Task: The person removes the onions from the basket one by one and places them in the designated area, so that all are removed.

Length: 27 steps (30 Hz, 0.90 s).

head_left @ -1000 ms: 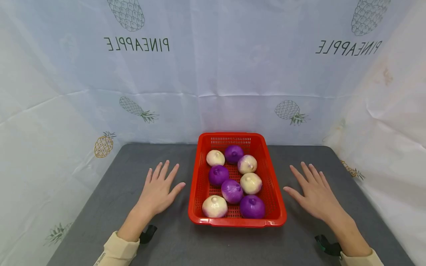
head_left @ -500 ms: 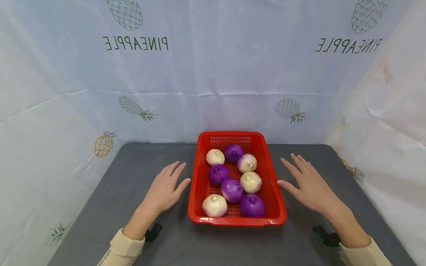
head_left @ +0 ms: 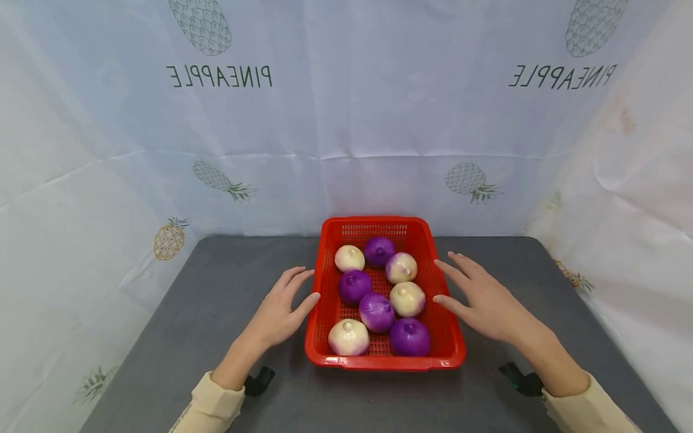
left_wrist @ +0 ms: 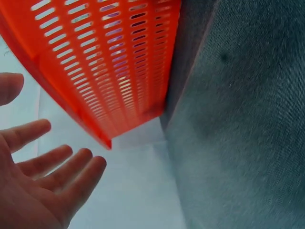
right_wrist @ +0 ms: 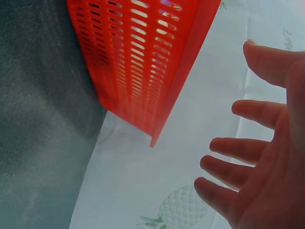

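Observation:
A red plastic basket [head_left: 379, 362] with slotted walls stands on the dark grey table. Several shiny onions lie inside it, some deep purple like the one at the front right [head_left: 409, 337], others cream with a purple tinge like the one at the front left [head_left: 349, 337]. My left hand [head_left: 278, 313] hovers at the basket's left rim, fingers spread and slightly bent. Over the right rim is my right hand [head_left: 484, 300], its fingers loosely extended. Both wrist views show the left palm [left_wrist: 38, 191] and right palm [right_wrist: 267, 167] facing the basket walls, apart from them and holding nothing.
A pale cloth [head_left: 373, 108] printed with pineapples hangs behind the table and along both sides. The grey tabletop [head_left: 368, 403] extends around the basket. Black straps sit at the left wrist [head_left: 259, 381] and right wrist [head_left: 521, 380].
Both hands have moved inward from the table's sides to the basket's rims, the left going right and the right going left. Their fingers have bent slightly. The basket and onions stay in place.

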### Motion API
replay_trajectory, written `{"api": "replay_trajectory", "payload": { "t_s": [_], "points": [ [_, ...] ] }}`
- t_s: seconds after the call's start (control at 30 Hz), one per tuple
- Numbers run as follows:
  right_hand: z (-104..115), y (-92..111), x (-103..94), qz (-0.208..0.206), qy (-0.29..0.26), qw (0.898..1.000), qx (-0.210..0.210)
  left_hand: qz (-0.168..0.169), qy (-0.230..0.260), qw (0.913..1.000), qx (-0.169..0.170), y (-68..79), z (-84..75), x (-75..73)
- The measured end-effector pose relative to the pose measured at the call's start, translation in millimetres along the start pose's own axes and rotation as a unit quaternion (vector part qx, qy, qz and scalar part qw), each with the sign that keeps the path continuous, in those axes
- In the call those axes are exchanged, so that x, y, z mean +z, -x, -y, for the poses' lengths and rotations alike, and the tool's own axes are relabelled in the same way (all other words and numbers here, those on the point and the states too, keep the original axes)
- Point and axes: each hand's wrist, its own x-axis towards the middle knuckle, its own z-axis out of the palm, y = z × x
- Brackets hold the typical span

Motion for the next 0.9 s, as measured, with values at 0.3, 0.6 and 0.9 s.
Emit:
{"api": "replay_trajectory", "payload": {
  "t_s": [0.3, 0.6, 0.9],
  "points": [
    [13, -15, 3.6, 0.003, -0.015, 1.0, -0.016, 0.02, 0.104, 0.9943, -0.004, -3.5, 11.0, 15.2],
    [26, -30, 7.1, 0.013, -0.006, 1.0, -0.028, 0.036, 0.165, 0.9857, -0.001, -4.6, 15.8, 24.9],
    [32, -40, 10.3, 0.037, -0.005, 0.998, -0.05, 0.051, 0.23, 0.9712, -0.032, -7.6, 20.4, 30.2]
  ]
}}
